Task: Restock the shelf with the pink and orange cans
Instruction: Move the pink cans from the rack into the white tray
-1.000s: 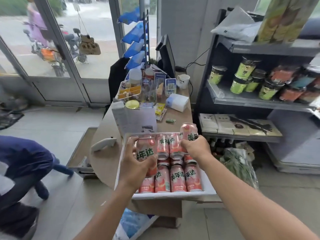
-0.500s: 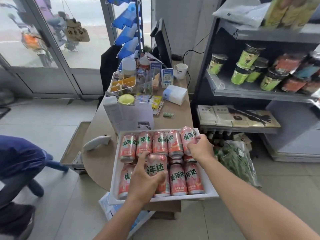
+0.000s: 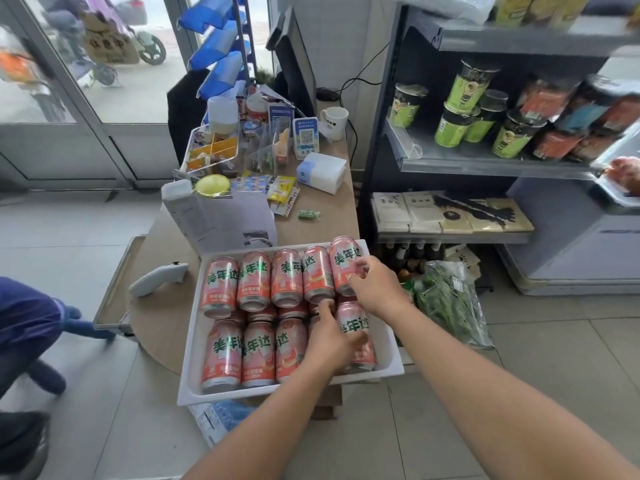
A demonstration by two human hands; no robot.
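This is a small shop. Dark metal shelves [image 3: 485, 168] carry rows of green lidded cups [image 3: 465, 86], and a blue-and-white QR payment stand [image 3: 305, 135] sits on the brown tabletop [image 3: 325, 226] near glass street doors [image 3: 145, 98].

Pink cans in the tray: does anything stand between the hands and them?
Nothing visible does. The left hand grips the front-right can, and the right hand holds the back-right can, both in the white tray.
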